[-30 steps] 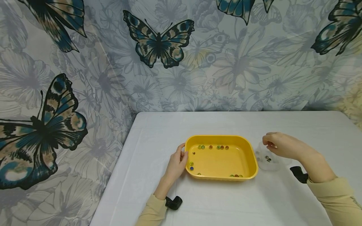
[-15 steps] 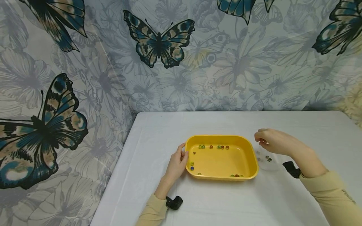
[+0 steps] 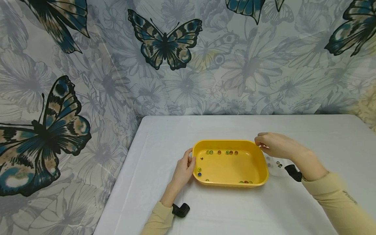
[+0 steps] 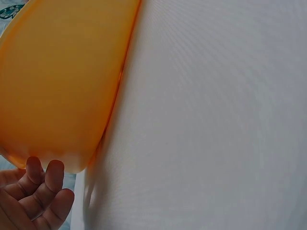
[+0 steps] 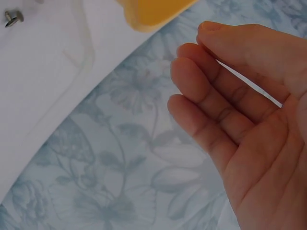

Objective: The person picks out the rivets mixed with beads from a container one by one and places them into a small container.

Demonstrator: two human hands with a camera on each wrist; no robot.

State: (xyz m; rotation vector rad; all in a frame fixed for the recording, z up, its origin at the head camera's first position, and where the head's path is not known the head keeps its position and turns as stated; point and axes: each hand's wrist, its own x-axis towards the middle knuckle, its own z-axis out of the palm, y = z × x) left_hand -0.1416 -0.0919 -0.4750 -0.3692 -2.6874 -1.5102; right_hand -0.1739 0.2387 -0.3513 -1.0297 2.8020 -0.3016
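A yellow plastic tray (image 3: 229,169) holds several glass marbles (image 3: 231,152) along its edges and one small dark piece (image 3: 201,158) near its left end. My left hand (image 3: 183,169) grips the tray's left rim; in the left wrist view its bent fingers (image 4: 55,175) reach the tray's end. My right hand (image 3: 277,145) hovers at the tray's far right corner. In the right wrist view its thumb (image 5: 211,27) meets the index fingertip; anything between them is hidden, so I cannot tell what it holds.
Just right of the tray stands a low clear container (image 3: 274,170), with small shiny metal pieces (image 3: 279,164) in it. A white cloth (image 3: 223,209) covers the table. Behind the table's far edge hangs fabric patterned with butterflies (image 3: 164,44).
My right hand has moved left from over the clear container to the tray's far right corner. My left hand and the tray have stayed put.
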